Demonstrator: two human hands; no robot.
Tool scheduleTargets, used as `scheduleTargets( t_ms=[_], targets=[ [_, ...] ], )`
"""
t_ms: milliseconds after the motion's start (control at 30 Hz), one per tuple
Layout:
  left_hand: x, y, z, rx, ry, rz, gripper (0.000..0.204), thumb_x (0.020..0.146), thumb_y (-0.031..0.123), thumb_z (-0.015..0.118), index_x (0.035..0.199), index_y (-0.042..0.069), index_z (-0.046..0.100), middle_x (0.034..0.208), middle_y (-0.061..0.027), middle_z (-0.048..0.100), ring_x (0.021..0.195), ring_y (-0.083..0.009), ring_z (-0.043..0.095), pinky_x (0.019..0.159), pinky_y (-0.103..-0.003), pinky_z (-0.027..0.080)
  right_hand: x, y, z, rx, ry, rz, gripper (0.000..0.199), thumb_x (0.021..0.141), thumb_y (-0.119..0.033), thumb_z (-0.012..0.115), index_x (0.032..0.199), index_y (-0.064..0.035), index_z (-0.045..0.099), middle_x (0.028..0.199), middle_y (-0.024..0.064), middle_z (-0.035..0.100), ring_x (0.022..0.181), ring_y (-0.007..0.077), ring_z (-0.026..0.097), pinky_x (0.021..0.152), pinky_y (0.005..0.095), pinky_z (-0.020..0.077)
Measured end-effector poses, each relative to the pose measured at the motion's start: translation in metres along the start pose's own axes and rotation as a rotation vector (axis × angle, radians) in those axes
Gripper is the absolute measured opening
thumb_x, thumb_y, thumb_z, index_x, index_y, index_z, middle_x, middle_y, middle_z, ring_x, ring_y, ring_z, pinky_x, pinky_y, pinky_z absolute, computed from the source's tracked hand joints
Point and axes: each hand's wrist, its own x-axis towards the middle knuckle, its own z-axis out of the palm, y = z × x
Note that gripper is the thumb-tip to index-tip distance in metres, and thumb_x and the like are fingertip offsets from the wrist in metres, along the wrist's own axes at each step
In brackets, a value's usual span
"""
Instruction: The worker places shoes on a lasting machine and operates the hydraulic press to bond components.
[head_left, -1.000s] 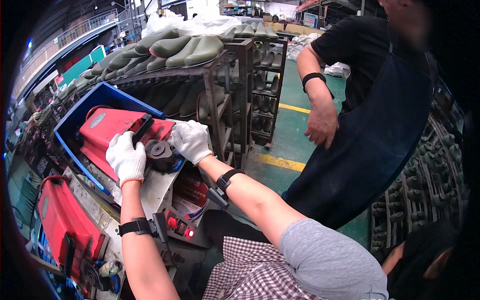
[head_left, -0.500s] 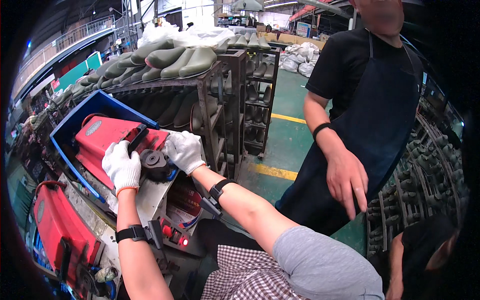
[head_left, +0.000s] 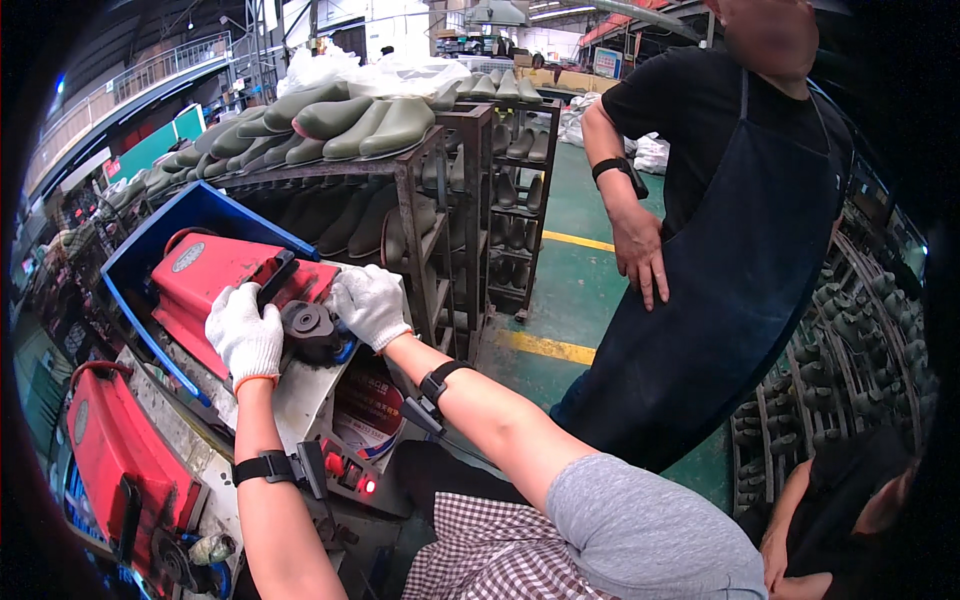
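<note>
White-gloved, the left hand [head_left: 245, 328] curls its fingers by the black handle [head_left: 277, 277] of a red, ridged machine [head_left: 205, 305], left of centre; whether they grip, I cannot tell. The right hand [head_left: 370, 303] bunches its fingers beside a black round wheel [head_left: 309, 320]; anything pinched is hidden. Work seems under way; how much is done or left does not show. Pale, scuffed surface [head_left: 303, 400] lies beneath; a blue plastic bin [head_left: 163, 228] frames the machine's far side. Farther off, olive-green boots [head_left: 397, 127] crowd a rusty metal rack [head_left: 406, 195], upper left to centre.
</note>
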Motion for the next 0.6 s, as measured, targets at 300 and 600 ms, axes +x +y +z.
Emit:
scheduleTargets(
  t_ms=[300, 600],
  targets=[
    [0.0, -0.001, 0.002, 0.006, 0.012, 0.002, 0.034, 0.083, 0.021, 0.077, 0.115, 0.01, 0.077, 0.117, -0.0158, 0.074, 0.121, -0.0363, 0.066, 0.104, -0.049, 0.05, 0.002, -0.002, 0.0, -0.002, 0.024, -0.007, 0.014, 0.087, -0.025, 0.076, 0.09, -0.0118, 0.073, 0.09, 0.0108, 0.073, 0.085, 0.034, 0.068, 0.075, 0.048, 0.0524],
    [-0.001, -0.007, 0.013, -0.012, 0.257, 0.167, 0.024, 0.077, 0.013, 0.076, 0.101, 0.009, 0.076, 0.093, -0.0135, 0.07, 0.099, -0.0356, 0.069, 0.09, -0.049, 0.053, 0.003, 0.0, -0.001, 0.016, 0.042, -0.03, 0.01, 0.088, -0.023, 0.076, 0.09, -0.0126, 0.075, 0.087, 0.009, 0.074, 0.079, 0.0335, 0.069, 0.07, 0.047, 0.0535]
  ],
)
